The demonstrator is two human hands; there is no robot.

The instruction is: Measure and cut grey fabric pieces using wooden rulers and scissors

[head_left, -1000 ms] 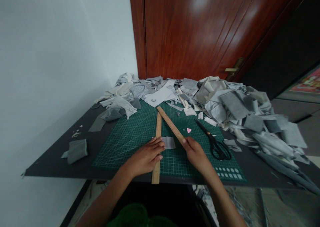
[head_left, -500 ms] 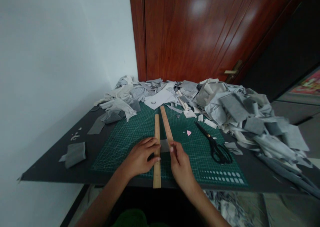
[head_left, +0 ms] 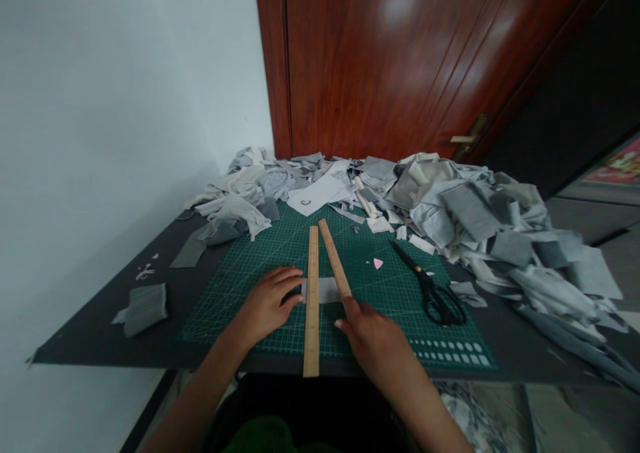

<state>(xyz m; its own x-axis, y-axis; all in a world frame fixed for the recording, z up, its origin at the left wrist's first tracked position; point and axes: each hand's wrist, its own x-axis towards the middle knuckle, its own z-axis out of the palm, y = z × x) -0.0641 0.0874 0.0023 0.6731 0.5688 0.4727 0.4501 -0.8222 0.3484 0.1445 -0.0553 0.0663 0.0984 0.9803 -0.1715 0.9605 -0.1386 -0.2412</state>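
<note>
Wooden rulers (head_left: 311, 326); matt cloth scraps (head_left: 470, 210); glossy door (head_left: 375, 73).

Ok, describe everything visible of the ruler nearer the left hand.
The ruler is a long, flat, straight strip, light brown and wood-like, with faint markings. It lies lengthwise over the green cutting mat, its near end at about the front edge of the table, and crosses a pale cloth piece that shows on both sides. The left hand is beside its left edge; whether they touch is unclear.
</note>
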